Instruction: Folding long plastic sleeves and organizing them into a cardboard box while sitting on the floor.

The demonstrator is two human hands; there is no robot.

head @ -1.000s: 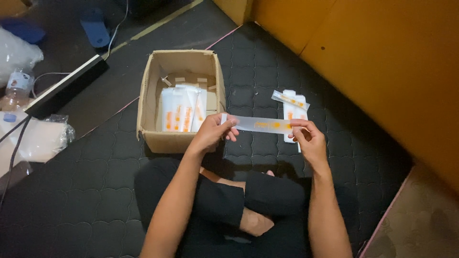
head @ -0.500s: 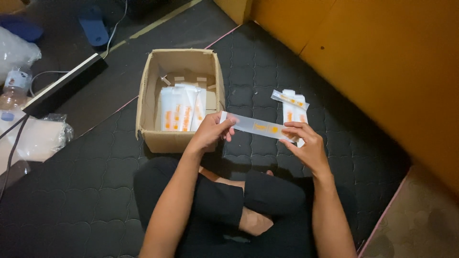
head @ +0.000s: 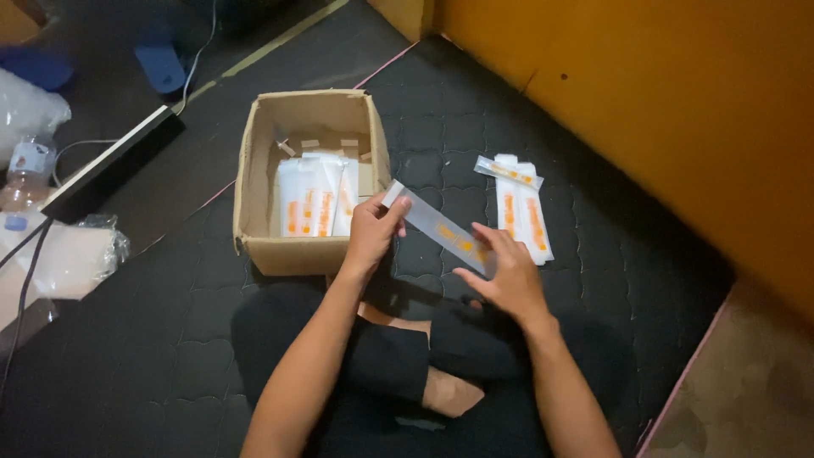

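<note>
A long clear packet with orange print was held slanted between the left hand and the right hand; the left pinched its upper end beside an open cardboard box of similar packets. More packets lay on the dark floor mat near the right hand.

Left hand and right hand: bare, no gloves, rings or watch. Forearms bare, no sleeves in view. Legs: black shorts, knees and shins uncovered.

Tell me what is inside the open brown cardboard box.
The open brown cardboard box holds upright white sachets with orange markings and a small pale item behind. The bottom beneath them is hidden.
</note>
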